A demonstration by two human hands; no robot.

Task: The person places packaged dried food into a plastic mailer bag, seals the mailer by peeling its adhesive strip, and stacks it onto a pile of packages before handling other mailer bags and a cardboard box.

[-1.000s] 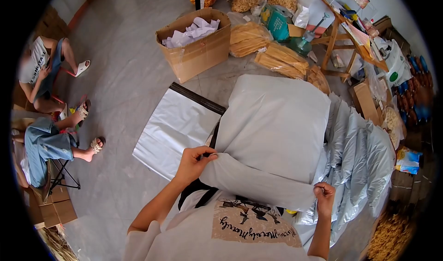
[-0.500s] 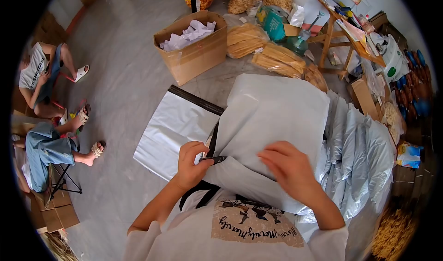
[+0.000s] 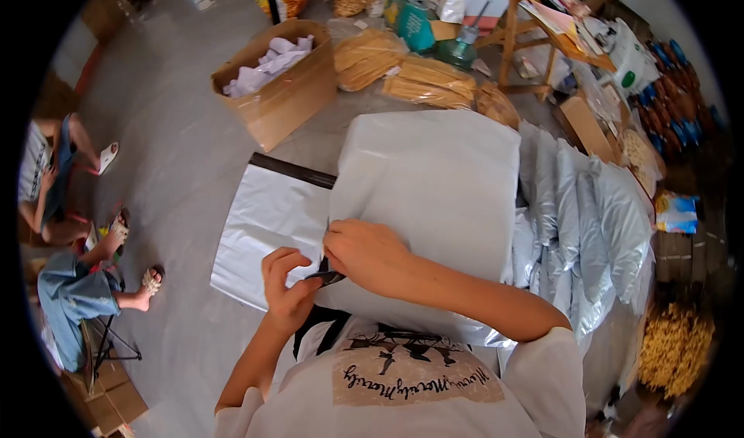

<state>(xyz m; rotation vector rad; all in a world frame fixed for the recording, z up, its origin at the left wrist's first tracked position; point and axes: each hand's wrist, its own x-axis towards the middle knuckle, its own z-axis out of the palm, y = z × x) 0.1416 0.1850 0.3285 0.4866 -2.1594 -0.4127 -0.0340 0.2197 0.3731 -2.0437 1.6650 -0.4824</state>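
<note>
A large pale-grey plastic mailing bag (image 3: 430, 174), filled and bulging, lies in front of me. My left hand (image 3: 287, 291) is at its near left corner, with the thumb on a small black tool (image 3: 325, 277) whose kind I cannot make out. The index finger of that hand is raised and bent. Reaching across the bag, my right hand (image 3: 364, 256) has its fingers curled down at the bag's left edge, close to the left hand. Its fingertips are partly hidden. Beside them lies a flat white mailing bag (image 3: 267, 232) with a dark strip along its far edge.
Filled silver-grey bags (image 3: 570, 213) are stacked at the right. An open cardboard box (image 3: 279, 101) with crumpled white material stands ahead, near bagged tan goods (image 3: 430, 81) and a wooden stand (image 3: 508, 39). Two people sit at the left; one wears jeans (image 3: 74, 291).
My right hand has swung left across the bag to its left edge, beside my left hand. My left index finger has lifted. The whole view has shifted.
</note>
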